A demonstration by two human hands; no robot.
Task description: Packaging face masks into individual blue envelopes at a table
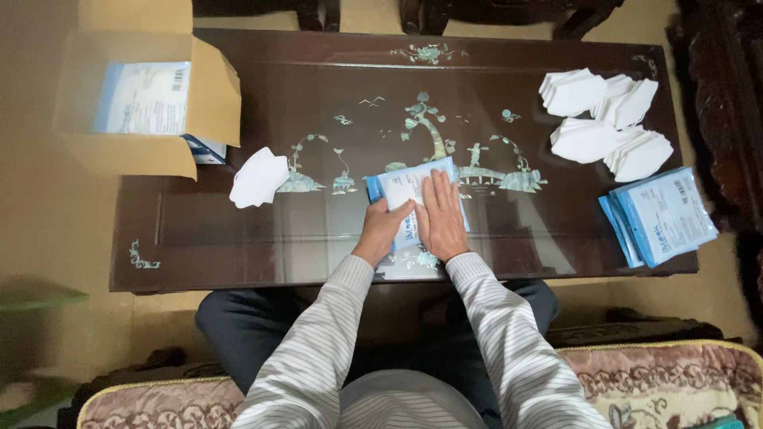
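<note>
A blue and white plastic packet (404,184) lies flat in the middle of a dark lacquered table (238,238) with pearl inlay. My right hand (442,216) rests palm down on the packet with fingers spread. My left hand (384,226) grips the packet's near left edge, fingers curled on it. A small stack of white folded masks (259,178) lies to the left of the packet, apart from both hands.
An open cardboard box (143,99) holding blue and white packets stands at the table's far left corner. Several stacks of white masks (608,123) sit at the far right, and a pile of blue packets (660,216) lies near the right edge.
</note>
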